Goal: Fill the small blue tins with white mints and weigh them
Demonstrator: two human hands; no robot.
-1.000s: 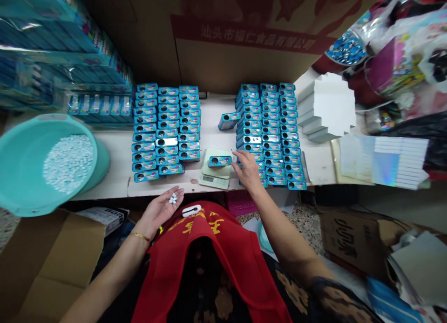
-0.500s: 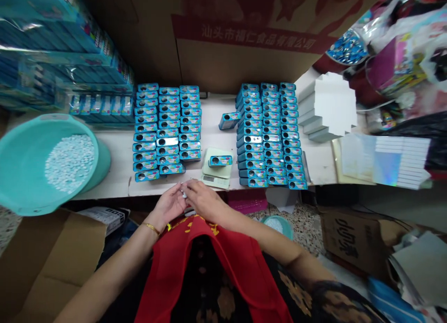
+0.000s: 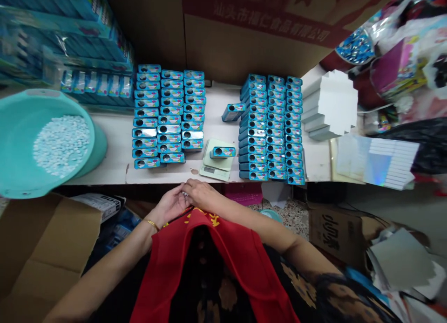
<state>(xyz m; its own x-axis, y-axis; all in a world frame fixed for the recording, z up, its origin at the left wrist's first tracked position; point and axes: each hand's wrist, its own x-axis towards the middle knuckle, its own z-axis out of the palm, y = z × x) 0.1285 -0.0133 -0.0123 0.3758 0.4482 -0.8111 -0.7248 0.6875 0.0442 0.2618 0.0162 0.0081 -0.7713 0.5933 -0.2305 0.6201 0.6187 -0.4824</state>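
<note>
My left hand (image 3: 172,203) is cupped palm up just in front of the table edge, its fingers curled around small white candy tablets (image 3: 185,194). Over its fingertips bends my right hand (image 3: 201,193), touching the tablets with pinched fingers; how many lie between the hands is hidden. Behind them a small pale green scale (image 3: 213,173) bears one blue tin (image 3: 223,152) with a round dark hole in its top. Another blue tin (image 3: 233,111) stands farther back, beside the right group.
Blue tins stand in rows at left (image 3: 146,163) and right (image 3: 258,175). A turquoise basin (image 3: 99,146) with pale tablets is far left, below stacked packs (image 3: 101,87). White card pieces (image 3: 337,104) stand right. A large carton (image 3: 244,48) closes the back; an open box (image 3: 52,248) sits lower left.
The view has shifted, so the table and tins appear higher in it. Both hands stay together at the table edge, with the right fingers still working at the tablets in the left.
</note>
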